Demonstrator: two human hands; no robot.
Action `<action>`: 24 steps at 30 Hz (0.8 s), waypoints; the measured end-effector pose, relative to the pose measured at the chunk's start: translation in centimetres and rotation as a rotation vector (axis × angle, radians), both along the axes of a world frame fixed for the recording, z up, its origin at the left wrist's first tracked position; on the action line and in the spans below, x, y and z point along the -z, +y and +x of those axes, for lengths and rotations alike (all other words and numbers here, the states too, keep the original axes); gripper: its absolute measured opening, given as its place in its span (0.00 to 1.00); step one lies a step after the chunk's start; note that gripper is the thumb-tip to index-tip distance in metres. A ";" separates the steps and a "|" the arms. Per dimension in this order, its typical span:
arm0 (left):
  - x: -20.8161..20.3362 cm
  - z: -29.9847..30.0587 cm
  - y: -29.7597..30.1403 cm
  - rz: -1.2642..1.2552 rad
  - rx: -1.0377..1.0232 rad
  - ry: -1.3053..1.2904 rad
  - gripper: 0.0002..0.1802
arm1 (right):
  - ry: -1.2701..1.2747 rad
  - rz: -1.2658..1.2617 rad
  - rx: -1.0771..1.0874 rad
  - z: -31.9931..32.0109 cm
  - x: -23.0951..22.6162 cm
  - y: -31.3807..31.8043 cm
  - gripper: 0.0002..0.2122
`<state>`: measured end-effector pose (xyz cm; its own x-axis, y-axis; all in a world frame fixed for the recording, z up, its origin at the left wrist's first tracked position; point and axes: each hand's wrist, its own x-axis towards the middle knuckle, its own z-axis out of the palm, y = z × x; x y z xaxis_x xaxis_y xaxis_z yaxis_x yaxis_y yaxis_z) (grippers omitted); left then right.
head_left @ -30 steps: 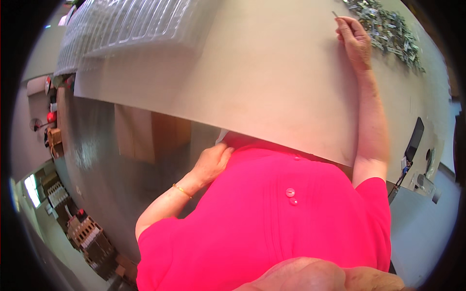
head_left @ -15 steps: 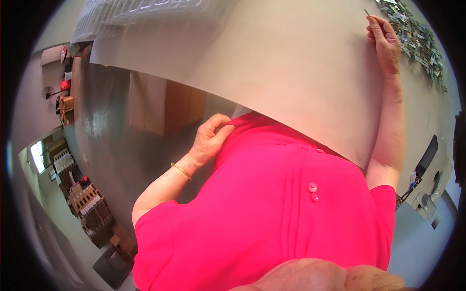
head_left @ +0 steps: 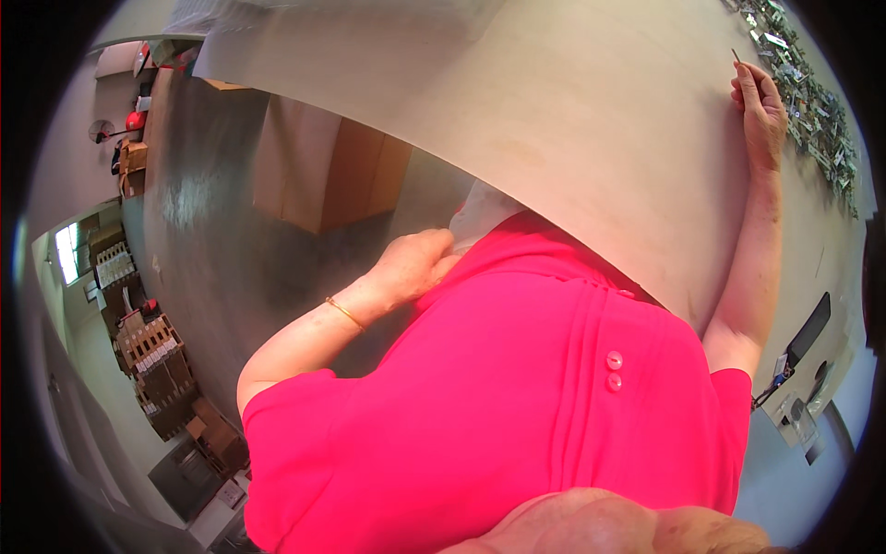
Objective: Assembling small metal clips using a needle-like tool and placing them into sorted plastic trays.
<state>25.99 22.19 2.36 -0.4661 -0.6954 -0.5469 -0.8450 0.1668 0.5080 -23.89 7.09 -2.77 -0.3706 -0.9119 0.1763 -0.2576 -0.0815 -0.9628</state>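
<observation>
Over the right part of the table, my right hand (head_left: 762,111) is closed in a pinch on a small thin metal piece (head_left: 736,55), whose end sticks up past the fingertips. Close beside that hand lies a heap of small metal parts (head_left: 812,120). My left hand (head_left: 417,263), with a gold-coloured bangle (head_left: 346,314) on its wrist, is down by my waist, off the table. Its fingers are curled at the edge of my pink shirt (head_left: 498,369), beside some white cloth (head_left: 484,217). The fingertips there are partly hidden.
The pale table (head_left: 554,138) slants across in front of my body. Translucent plastic trays (head_left: 369,14) stand on its far left. A dark flat device (head_left: 810,328) lies at the right. Below the table edge is a cardboard box (head_left: 346,175); stacked cartons (head_left: 152,346) stand farther left.
The view has shifted, so the table, parts heap and right hand appear lower and farther right. My left hand has turned at the shirt edge, and more white cloth shows. The right pinch stays closed.
</observation>
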 end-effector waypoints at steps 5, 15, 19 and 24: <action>1.6 -0.1 0.2 -0.132 0.213 -0.046 0.10 | 0.037 0.008 0.018 -0.1 0.0 -0.1 0.09; 1.8 -2.6 -0.9 -0.231 0.396 -0.133 0.08 | 0.116 -0.022 0.013 0.4 0.0 -0.2 0.08; 0.2 -4.2 -1.4 -0.174 0.419 -0.290 0.10 | 0.089 -0.063 -0.020 0.5 0.7 -0.9 0.08; 0.7 -3.7 -1.9 0.034 0.238 -0.460 0.12 | 0.106 -0.086 0.017 1.1 0.2 -0.9 0.08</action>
